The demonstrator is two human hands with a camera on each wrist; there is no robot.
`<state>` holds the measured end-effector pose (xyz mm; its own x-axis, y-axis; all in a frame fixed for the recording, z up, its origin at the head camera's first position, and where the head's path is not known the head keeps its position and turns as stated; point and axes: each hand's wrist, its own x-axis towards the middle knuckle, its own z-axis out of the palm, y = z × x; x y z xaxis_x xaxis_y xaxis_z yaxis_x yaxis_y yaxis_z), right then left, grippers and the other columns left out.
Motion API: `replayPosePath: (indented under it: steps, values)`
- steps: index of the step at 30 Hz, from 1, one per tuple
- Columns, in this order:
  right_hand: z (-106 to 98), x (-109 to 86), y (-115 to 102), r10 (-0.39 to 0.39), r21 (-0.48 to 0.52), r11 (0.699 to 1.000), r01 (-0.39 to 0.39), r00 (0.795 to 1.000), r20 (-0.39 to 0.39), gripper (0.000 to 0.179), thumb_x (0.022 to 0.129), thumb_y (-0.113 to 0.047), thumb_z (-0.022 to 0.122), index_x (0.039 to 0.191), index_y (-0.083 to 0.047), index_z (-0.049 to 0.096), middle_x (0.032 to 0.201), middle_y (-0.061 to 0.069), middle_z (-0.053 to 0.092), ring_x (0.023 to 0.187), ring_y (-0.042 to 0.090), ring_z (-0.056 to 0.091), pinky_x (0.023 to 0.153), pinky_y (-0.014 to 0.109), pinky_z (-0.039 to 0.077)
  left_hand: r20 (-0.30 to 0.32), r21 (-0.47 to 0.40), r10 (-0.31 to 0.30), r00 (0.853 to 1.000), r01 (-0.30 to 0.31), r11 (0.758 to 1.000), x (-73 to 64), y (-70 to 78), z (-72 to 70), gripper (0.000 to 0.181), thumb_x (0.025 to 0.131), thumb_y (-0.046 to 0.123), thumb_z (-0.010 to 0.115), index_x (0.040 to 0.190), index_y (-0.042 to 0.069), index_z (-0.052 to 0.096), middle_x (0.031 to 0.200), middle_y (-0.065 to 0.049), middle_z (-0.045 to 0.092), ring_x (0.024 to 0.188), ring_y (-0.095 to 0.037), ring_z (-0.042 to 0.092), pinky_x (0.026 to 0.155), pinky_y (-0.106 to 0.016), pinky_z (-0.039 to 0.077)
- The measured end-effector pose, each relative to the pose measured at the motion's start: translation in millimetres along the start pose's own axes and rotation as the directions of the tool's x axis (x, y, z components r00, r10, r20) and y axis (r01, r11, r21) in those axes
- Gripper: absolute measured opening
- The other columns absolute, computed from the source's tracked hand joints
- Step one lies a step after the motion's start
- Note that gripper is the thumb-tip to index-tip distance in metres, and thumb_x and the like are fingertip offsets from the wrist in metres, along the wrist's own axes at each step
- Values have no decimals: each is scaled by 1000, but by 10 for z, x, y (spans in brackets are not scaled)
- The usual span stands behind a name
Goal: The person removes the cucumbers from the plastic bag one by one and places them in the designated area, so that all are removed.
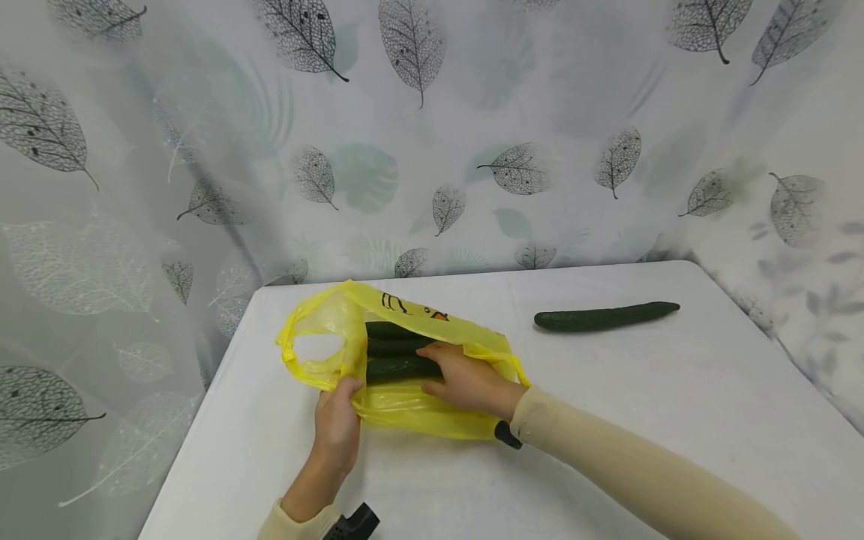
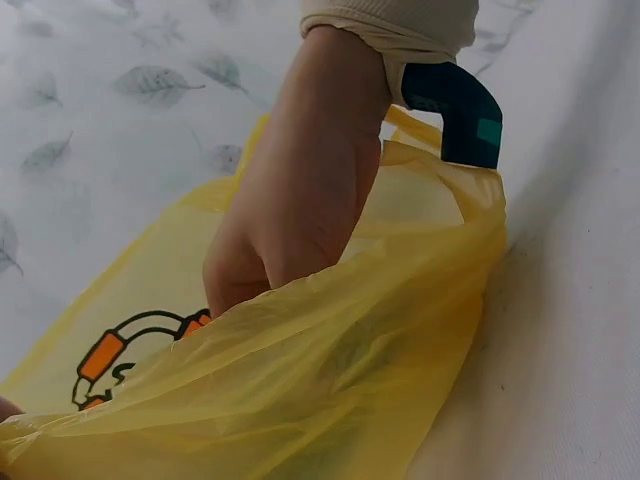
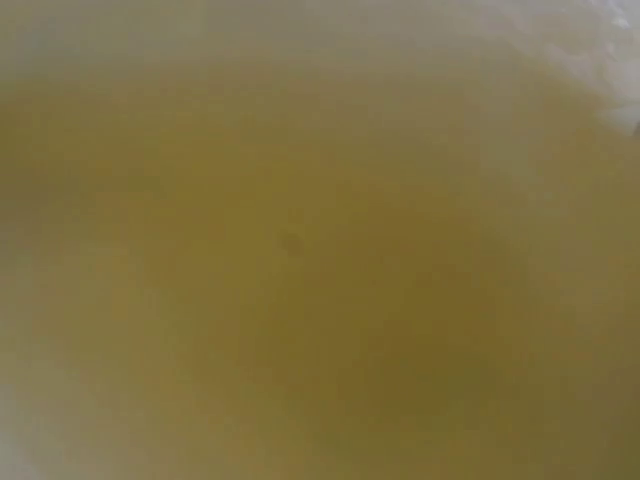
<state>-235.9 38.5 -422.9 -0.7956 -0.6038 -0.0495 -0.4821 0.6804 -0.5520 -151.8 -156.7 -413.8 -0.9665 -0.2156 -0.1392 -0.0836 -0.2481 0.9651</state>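
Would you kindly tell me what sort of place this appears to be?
Probably a makeshift indoor recording spot: leaf-patterned sheeting hangs behind and beside a white table, and a dark device is worn at the wrist of the left hand.

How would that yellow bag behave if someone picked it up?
The yellow plastic bag would probably flop, since it looks thin and creased. The cucumbers inside would likely make it sag. They might slide out, as it gapes open.
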Motion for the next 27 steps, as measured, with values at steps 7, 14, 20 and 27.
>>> replayPosePath:
  steps: [7, 14, 20, 27]
  values:
    - [33, 2, 18, 29, -49, 998, -28, 999, 26, 60, 98, -29, 67, 150, -8, 47, 152, 13, 44, 136, 28, 45, 101, 41, 48, -1, -9, -5, 1000, 5, 1000, -2, 1, 4, 58, 97, 6, 33, 153, -2, 21, 153, -12, 29, 135, -27, 30, 116, -42, 25]
    - [80, 7, 13, 38, -66, 997, -37, 999, 25, 58, 98, -27, 67, 149, -8, 49, 144, 15, 45, 107, 20, 59, 78, 29, 54, -7, -4, -11, 1000, 11, 1000, -17, 4, 7, 57, 97, 7, 33, 152, -2, 22, 153, -12, 30, 134, -27, 31, 111, -34, 31]
    - [119, 12, 7, 33, -90, 995, -34, 999, -10, 53, 97, -20, 68, 146, -8, 53, 135, 16, 47, 101, 21, 57, 72, 28, 54, 2, 1, -6, 1000, 6, 1000, -18, -4, -14, 59, 97, 7, 32, 154, -2, 20, 156, -11, 27, 137, -26, 29, 117, -41, 24]
    - [181, 24, 30, 52, -141, 988, -56, 998, -31, 50, 93, -12, 72, 141, -10, 59, 123, 10, 51, 104, 23, 54, 67, 29, 54, 9, -19, 11, 1000, -11, 1000, -15, -11, -25, 61, 96, 5, 32, 155, -2, 18, 159, -10, 25, 141, -23, 25, 119, -42, 20]
